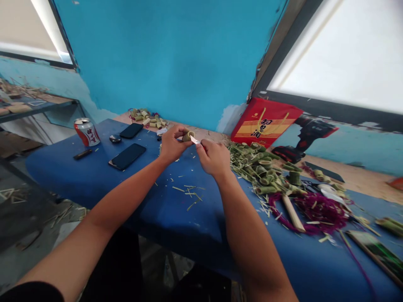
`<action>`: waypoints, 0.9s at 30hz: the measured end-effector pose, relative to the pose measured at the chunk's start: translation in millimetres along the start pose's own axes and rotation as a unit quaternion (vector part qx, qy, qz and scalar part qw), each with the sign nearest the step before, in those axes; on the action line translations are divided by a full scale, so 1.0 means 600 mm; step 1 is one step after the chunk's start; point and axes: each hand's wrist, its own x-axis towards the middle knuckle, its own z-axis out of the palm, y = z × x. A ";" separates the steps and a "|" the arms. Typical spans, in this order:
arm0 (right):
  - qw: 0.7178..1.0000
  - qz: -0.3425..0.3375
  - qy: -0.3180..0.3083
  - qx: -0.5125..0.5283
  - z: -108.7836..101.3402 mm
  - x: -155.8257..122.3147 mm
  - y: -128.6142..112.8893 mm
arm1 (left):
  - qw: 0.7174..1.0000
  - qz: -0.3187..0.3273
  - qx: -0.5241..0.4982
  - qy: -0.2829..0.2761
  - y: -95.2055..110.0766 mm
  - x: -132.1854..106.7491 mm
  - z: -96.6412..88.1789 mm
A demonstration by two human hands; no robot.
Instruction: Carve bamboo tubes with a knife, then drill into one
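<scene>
My left hand (171, 144) is closed around a short green bamboo ring (188, 136), held above the blue table (94, 176). My right hand (213, 157) grips a small knife (194, 140) whose bright blade points left and touches the ring. Thin bamboo shavings (190, 195) lie on the table just below both hands. A heap of cut green bamboo rings (260, 167) sits to the right of my right hand.
Two dark phones (127, 156) and a red drink can (86, 131) lie at the left. A second small pile of bamboo pieces (147, 118) is at the back. A red box (266, 121), a cordless drill (304, 138) and purple cord (315, 212) are at the right.
</scene>
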 end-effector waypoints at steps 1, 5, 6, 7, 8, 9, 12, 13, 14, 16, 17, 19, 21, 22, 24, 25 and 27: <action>1.000 0.002 0.002 -0.006 -0.001 0.001 0.004 | 1.000 -0.001 -0.004 -0.001 0.000 0.000 -0.001; 0.996 0.086 0.008 -0.037 -0.009 0.011 0.049 | 0.999 0.012 -0.037 -0.017 -0.006 0.004 -0.004; 0.993 0.114 0.011 -0.037 -0.013 0.013 0.063 | 0.999 0.015 -0.041 -0.020 -0.008 0.005 -0.004; 0.991 0.129 0.019 -0.030 -0.017 0.015 0.076 | 0.999 0.017 -0.039 -0.021 -0.010 0.006 -0.004; 0.991 0.132 0.029 -0.018 -0.020 0.016 0.084 | 0.999 0.016 -0.032 -0.021 -0.013 0.007 -0.004; 0.992 0.121 0.040 -0.003 -0.023 0.015 0.088 | 0.999 0.016 -0.024 -0.022 -0.015 0.007 -0.004; 0.997 0.038 0.052 0.031 -0.025 0.010 0.069 | 0.999 0.032 -0.008 -0.028 -0.017 0.007 -0.003; 0.998 0.009 0.046 0.036 -0.023 0.007 0.056 | 0.999 0.039 -0.004 -0.027 -0.015 0.007 -0.003; 0.998 -0.014 0.038 0.039 -0.021 0.005 0.043 | 0.999 0.044 0.002 -0.023 -0.013 0.006 -0.003; 0.998 -0.038 0.023 0.039 -0.016 0.001 0.022 | 0.999 0.048 0.013 -0.014 -0.007 0.004 -0.003; 0.998 -0.042 0.019 0.038 -0.014 0.000 0.016 | 0.999 0.049 0.016 -0.010 -0.003 0.003 -0.003; 0.999 -0.040 0.014 0.030 -0.013 0.000 0.010 | 0.998 0.053 0.025 -0.007 0.004 0.000 -0.002; 0.999 -0.033 0.008 0.017 -0.013 0.000 0.011 | 0.998 0.055 0.034 -0.007 0.009 -0.002 -0.002; 0.999 -0.030 0.006 0.010 -0.013 0.001 0.013 | 0.998 0.056 0.038 -0.006 0.010 -0.003 -0.002; 1.000 -0.028 0.001 0.003 -0.012 0.001 0.015 | 0.998 0.057 0.040 -0.001 0.011 -0.004 -0.003; 1.000 -0.030 -0.001 0.001 -0.012 0.002 0.016 | 0.997 0.059 0.039 0.002 0.011 -0.004 -0.004; 0.999 -0.033 -0.005 0.000 -0.013 0.002 0.017 | 0.997 0.064 0.038 0.007 0.011 -0.004 -0.005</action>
